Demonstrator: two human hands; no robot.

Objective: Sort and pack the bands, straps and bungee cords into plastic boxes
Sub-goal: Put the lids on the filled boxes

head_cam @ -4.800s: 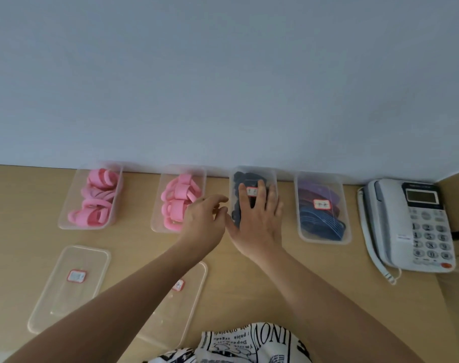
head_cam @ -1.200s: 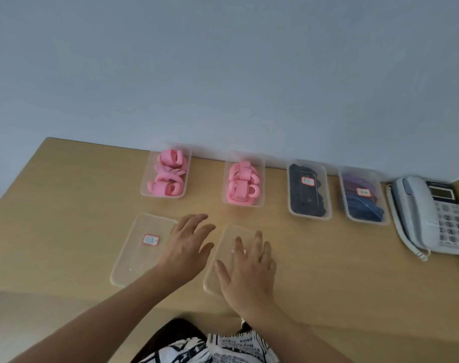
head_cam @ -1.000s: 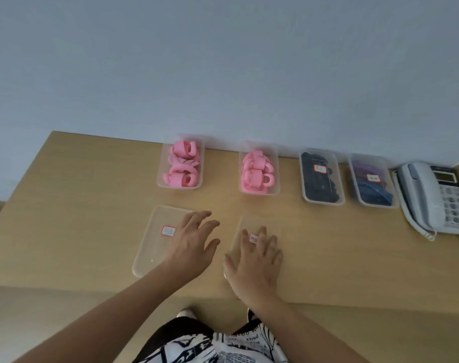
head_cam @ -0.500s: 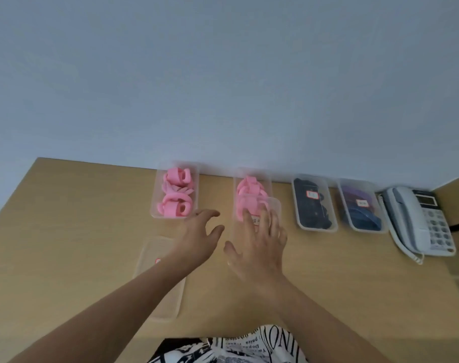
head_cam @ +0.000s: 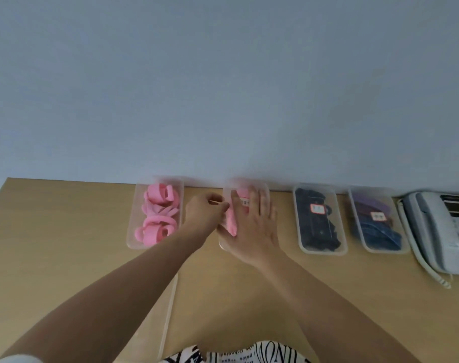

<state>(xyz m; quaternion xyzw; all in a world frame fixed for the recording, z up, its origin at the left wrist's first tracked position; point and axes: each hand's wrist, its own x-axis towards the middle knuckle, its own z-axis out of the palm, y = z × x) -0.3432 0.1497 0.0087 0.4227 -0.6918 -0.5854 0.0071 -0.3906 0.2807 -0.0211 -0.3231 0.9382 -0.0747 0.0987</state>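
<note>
Grey-blue wall point(head_cam: 223, 87) filling the upper view, wooden desk point(head_cam: 52, 244) holding four clear boxes point(head_cam: 319, 218) along it, phone point(head_cam: 438, 231) sitting rightmost, right hand point(head_cam: 252, 226) pressing flat, fingers straight, on second box's lid point(head_cam: 245, 189), left hand point(head_cam: 204, 213) pinching its edge, red-bordered labels point(head_cam: 317, 208) showing, unreadable.

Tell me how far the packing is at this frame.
Done: the two right-hand boxes, dark straps and blue-purple bands, are lidded. In hand: right hand presses a lid onto the second pink box; left hand at its edge. Left: first pink box still open, its lid near the table edge.
</note>
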